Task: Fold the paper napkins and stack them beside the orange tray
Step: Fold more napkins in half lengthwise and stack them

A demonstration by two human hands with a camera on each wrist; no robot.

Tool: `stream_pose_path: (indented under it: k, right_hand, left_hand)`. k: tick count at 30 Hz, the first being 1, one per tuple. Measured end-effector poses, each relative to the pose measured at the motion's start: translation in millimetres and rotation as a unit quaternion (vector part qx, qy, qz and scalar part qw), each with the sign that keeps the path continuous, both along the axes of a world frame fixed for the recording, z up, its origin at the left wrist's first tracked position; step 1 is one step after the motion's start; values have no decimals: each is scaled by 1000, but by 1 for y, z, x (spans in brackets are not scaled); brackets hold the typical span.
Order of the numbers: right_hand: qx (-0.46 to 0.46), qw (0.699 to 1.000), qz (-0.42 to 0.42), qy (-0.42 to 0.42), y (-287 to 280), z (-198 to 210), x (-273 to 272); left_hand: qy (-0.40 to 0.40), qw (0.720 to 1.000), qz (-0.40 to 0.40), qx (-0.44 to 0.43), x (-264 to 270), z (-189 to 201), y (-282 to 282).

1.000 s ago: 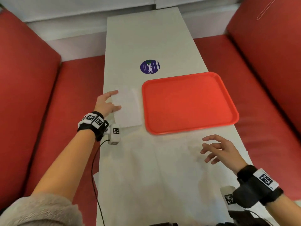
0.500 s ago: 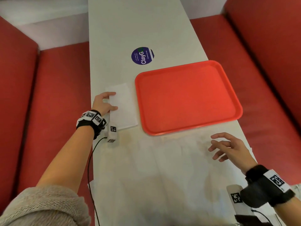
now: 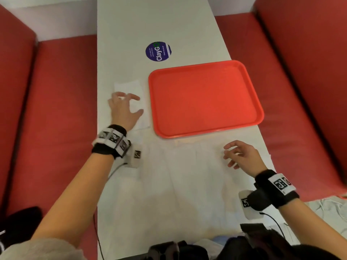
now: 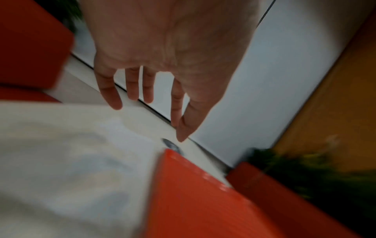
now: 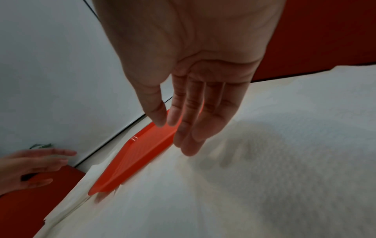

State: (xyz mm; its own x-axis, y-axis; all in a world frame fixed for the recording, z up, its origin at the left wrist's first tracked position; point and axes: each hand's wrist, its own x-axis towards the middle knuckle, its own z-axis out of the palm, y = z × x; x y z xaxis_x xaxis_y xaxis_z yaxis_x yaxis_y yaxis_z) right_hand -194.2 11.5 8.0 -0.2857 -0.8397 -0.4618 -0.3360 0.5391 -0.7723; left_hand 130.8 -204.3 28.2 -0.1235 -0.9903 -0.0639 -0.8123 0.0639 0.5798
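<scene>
A folded white napkin lies flat on the white table just left of the orange tray. My left hand hovers over the napkin's near half with fingers spread and relaxed, holding nothing; the left wrist view shows my left hand above the blurred napkin and the tray. Large unfolded napkins cover the near part of the table. My right hand floats above them near the tray's front right corner, fingers loosely bent, empty. In the right wrist view my right hand hangs over the napkins.
A round blue sticker sits on the table beyond the tray. Red bench seats flank the table on both sides. Dark items lie at the near table edge.
My left hand has lifted off the folded napkin's left edge and moved right, over its near half. My right hand stays hovering in about the same place.
</scene>
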Motion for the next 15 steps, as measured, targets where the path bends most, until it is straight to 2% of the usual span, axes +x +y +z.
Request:
stream_pose_path:
  k: [2,4,7,10,13,15]
  right_hand:
    - [1,1000,1,5,7,-3,-1]
    - [5,1000,14,22,16,-5,-2]
    - [13,998,36,57,32,-8,-7]
    - [28,990,70,122,50,-16,-9]
    - [34,976,138,166,68,-28,0]
    - [17,974,147,169,75,-35,3]
  left_hand:
    - [51,996,-68,14,-29,5,41]
    - [79,984,-142,74,-57,-3,84]
    - [23,965,-206,159,-95,-22,142]
    - [-47,959,-211,183,-119,-36,177]
    - [-57,965,-191,168,-132,-42,186]
    - [-49,967,-176,176,-135,-46,184]
